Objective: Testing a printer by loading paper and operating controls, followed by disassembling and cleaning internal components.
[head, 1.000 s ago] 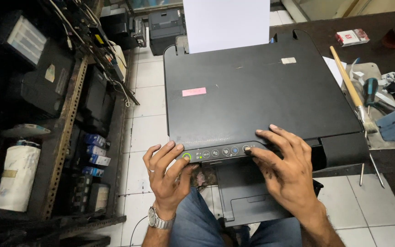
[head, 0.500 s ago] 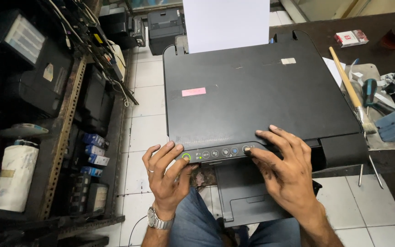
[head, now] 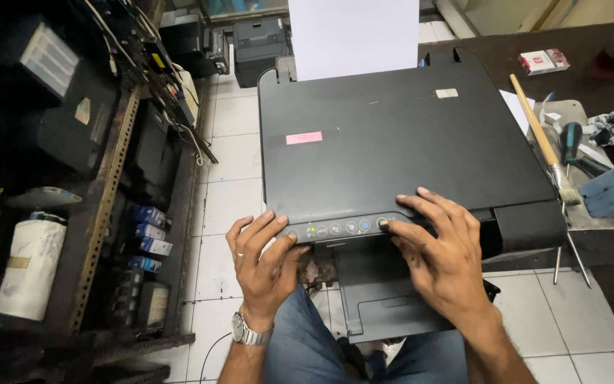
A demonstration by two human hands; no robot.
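The printer (head: 399,142) lay across the person's lap, and its front edge hid the thumbs. The paper (head: 353,35) at its back was cut off at the top. The left hand (head: 263,267) held the front left corner, fingers curled over the edge beside the buttons (head: 342,227). The right hand (head: 445,256) lay spread flat, one fingertip on the last button. The tray (head: 385,299) stuck out between the hands. A shelf (head: 108,206) stood close on the left, a table (head: 591,213) on the right, with bare floor (head: 229,178) between
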